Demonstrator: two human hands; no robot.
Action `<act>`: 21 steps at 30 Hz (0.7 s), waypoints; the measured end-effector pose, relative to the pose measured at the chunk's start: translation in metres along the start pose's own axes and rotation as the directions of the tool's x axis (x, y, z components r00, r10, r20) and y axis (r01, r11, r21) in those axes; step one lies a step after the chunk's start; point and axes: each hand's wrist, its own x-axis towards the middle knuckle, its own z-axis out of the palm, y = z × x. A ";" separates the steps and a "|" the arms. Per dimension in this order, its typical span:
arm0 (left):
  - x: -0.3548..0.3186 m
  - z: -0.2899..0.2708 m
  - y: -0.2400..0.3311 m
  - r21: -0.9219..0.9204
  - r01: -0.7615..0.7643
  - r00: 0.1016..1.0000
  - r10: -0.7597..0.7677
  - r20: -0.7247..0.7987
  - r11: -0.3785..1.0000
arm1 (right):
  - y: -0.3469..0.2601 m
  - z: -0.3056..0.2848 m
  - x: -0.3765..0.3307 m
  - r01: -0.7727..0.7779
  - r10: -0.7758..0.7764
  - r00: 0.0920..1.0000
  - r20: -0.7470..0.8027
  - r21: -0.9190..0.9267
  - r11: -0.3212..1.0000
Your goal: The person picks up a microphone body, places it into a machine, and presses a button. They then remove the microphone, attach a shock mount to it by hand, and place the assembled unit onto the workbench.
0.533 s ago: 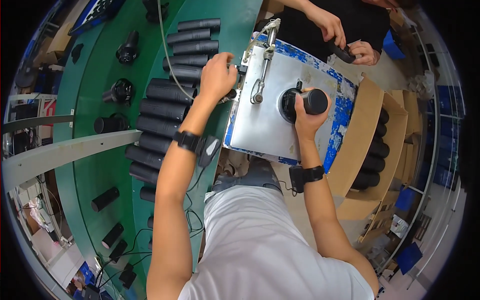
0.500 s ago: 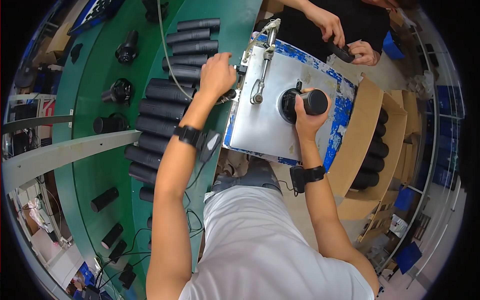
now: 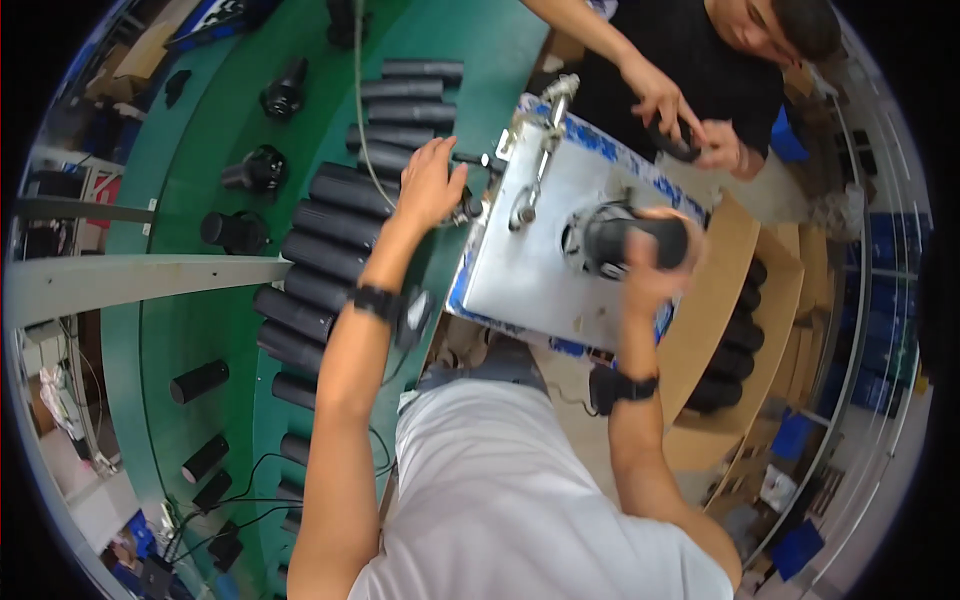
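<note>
My right hand [image 3: 660,275], smeared by motion, is wrapped round a black cylinder [image 3: 632,243] above the square metal plate [image 3: 500,270]. Beside the cylinder, part of a round dark opening [image 3: 574,243] shows in the plate. My left hand [image 3: 432,187] has its fingers stretched out at the edge of the green bench, next to a small black fitting [image 3: 468,205] and the ends of several black cylinders [image 3: 345,188] lying in a row. A metal air cylinder with a rod [image 3: 540,165] is mounted on the plate's left side.
Across the plate, a co-worker's hands [image 3: 690,135] handle a black ring-shaped part [image 3: 672,146]. An open cardboard box [image 3: 705,320] of black cylinders stands at right. A grey metal bar [image 3: 150,285] crosses the green bench [image 3: 500,30], and a thin hose [image 3: 362,110] hangs over it.
My right hand and the black cylinder have shifted right and turned, baring part of the plate's opening. My left hand stays near the fitting. The whole view has shifted somewhat.
</note>
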 end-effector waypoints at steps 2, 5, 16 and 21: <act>-0.016 -0.055 0.069 -0.228 -0.011 0.991 -0.020 -0.136 0.974 | -0.054 -0.007 0.054 0.044 -0.011 0.994 -0.113 0.298 0.954; -0.065 -0.125 0.139 -0.045 -0.366 0.886 0.333 -0.324 0.929 | -0.114 0.025 0.061 -0.137 0.024 0.963 0.270 0.411 0.901; -0.240 -0.238 0.076 -0.621 0.252 0.751 -0.555 -0.358 0.742 | -0.182 0.090 -0.046 -0.551 -0.275 0.007 0.962 0.233 0.801; -0.249 -0.272 -0.056 -0.255 0.463 0.334 -0.434 -0.837 0.849 | -0.182 0.096 -0.079 -0.439 -0.271 -0.124 0.955 0.192 0.878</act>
